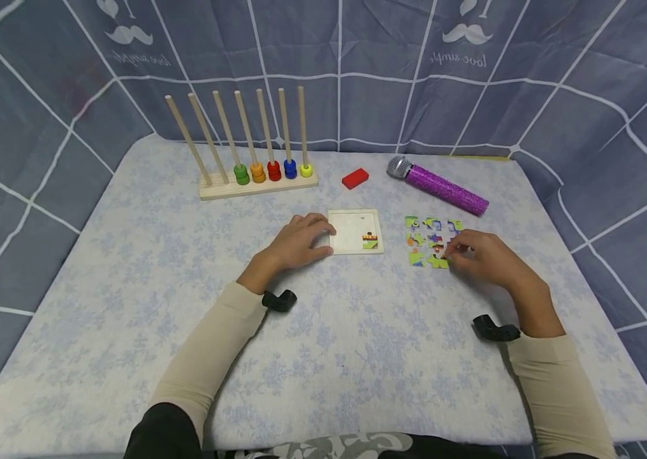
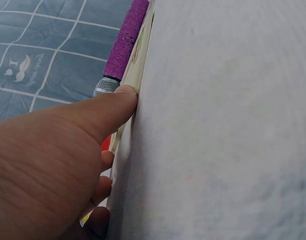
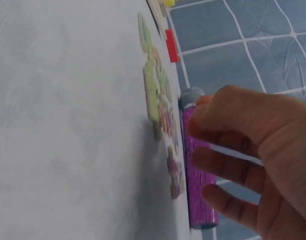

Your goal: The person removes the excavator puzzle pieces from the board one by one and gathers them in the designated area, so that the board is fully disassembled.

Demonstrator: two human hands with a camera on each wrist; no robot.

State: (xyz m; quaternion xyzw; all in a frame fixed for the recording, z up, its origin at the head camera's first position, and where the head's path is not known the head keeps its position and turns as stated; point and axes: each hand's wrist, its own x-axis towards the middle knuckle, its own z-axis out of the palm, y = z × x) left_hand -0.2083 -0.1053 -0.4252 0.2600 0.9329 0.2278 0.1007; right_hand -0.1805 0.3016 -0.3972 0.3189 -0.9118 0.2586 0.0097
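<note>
A shallow wooden puzzle tray (image 1: pixel 352 233) lies mid-table, with puzzle pieces (image 1: pixel 370 241) placed in its lower right corner. My left hand (image 1: pixel 298 242) holds the tray's left side, the thumb at the near corner and the fingers higher up. In the left wrist view the thumb (image 2: pixel 115 107) presses the pale tray edge. My right hand (image 1: pixel 486 258) hovers at the right side of several loose puzzle pieces (image 1: pixel 417 257) laid out in rows. Its fingers (image 3: pixel 228 167) are loosely bent in the right wrist view, and no piece shows between them.
Behind the loose pieces lies a purple glittery microphone (image 1: pixel 446 190). A red block (image 1: pixel 355 178) sits left of it. At the back left stands a wooden peg rack (image 1: pixel 260 187) with tall rods and coloured rings. A grey-blue patterned curtain (image 1: pixel 380 108) surrounds the table's far edges.
</note>
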